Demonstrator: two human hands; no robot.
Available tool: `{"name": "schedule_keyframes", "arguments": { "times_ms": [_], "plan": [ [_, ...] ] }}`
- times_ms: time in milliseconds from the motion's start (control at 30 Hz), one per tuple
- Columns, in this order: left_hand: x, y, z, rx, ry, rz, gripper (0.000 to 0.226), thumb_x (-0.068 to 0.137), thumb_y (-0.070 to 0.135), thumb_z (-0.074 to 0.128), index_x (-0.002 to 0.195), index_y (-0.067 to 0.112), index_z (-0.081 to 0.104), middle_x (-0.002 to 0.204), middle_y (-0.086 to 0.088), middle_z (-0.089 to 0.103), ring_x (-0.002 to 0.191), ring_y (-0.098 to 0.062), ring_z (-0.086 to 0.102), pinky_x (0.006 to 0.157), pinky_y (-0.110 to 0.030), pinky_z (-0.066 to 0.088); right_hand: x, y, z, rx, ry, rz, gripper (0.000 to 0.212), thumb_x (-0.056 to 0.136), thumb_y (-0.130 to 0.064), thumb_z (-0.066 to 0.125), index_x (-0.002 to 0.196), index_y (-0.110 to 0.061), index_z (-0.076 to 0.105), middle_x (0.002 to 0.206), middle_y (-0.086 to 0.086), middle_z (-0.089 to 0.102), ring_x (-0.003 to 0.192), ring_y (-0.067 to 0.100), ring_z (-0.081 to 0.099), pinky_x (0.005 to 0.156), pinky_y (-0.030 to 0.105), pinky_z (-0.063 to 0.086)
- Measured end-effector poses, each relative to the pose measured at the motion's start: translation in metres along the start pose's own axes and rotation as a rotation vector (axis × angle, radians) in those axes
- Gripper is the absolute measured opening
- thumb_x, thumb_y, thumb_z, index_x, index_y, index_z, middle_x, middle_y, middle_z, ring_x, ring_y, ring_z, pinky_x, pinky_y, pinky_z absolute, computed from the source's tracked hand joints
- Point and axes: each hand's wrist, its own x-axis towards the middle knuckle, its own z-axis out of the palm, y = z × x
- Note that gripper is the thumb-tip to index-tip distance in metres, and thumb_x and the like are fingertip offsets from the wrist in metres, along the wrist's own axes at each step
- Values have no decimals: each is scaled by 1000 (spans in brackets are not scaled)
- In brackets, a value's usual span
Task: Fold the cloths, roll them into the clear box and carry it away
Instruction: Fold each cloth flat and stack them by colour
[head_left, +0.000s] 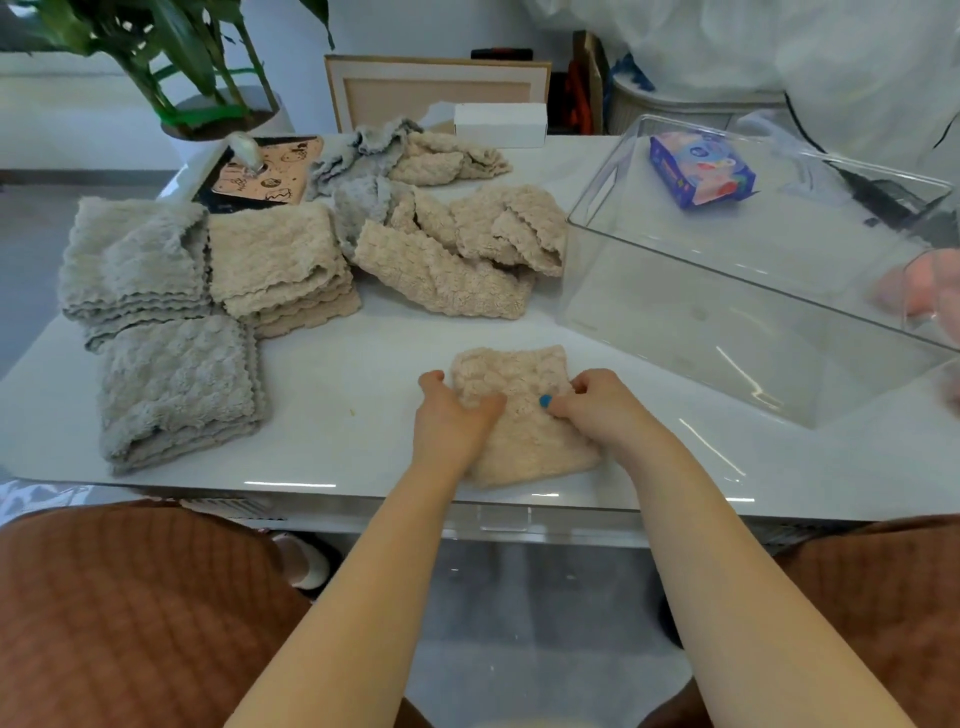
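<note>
- The left hand and right hand each have a narrow grip. The fingers are curled into the beige cloth, with the thumbs close together over its middle.
- The cloth lies flat under the grip, already folded to a small square, at the near edge of the surface. I judge the step in hand to be the start of the roll.
- To do it well, both grips should stay level and turn together so the roll comes out straight and not cone-shaped.
- It helps to press lightly as it turns. The pile is thick and springy and will likely loosen if let go too soon.
- The layers at the sides should stay lined up, since a stray scalloped edge would make the roll bulge.
- To the right of the grip and a little beyond it, the clear box sits tilted, its open side towards the cloths. What looks like another person's hand is at its far end.
- The finished roll should go in seam-down against a wall of the box, so it cannot unwind.
- Left of the grip are the folded stacks, waiting to be rolled.
- Beyond the grip lies the loose pile, not yet folded.
</note>
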Motion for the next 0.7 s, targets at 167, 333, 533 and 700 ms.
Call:
{"name": "schedule_keyframes", "arguments": {
  "times_ms": [167,333,533,700],
  "plan": [
    [7,-3,-41,-150,176,111,60,91,16,59,136,19,19,93,2,56,79,-11,59,65,-26,50,5,-33,32,153,-21,-141,14,84,-15,63,89,-20,50,86,3,57,71,16,52,63,29,41],
    [34,-22,-103,-11,405,274,55,89,13,64,133,13,30,123,-9,43,106,-18,50,88,-26,43,19,-90,89,202,-19,-316,18,86,-7,60,92,-19,47,80,3,57,65,17,55,59,28,45],
    [73,-47,-151,432,513,332,30,95,8,47,124,8,52,132,-12,39,106,-18,43,84,-8,31,40,-130,155,53,-35,-468,18,85,4,52,86,-13,61,86,0,61,79,16,56,66,25,43],
    [81,-65,-154,704,507,299,37,88,-5,50,124,3,55,140,-22,31,121,-38,37,85,-47,46,45,-130,183,-148,-81,-573,34,86,8,43,101,-8,68,111,11,59,99,21,57,84,20,42]
  ]
}}
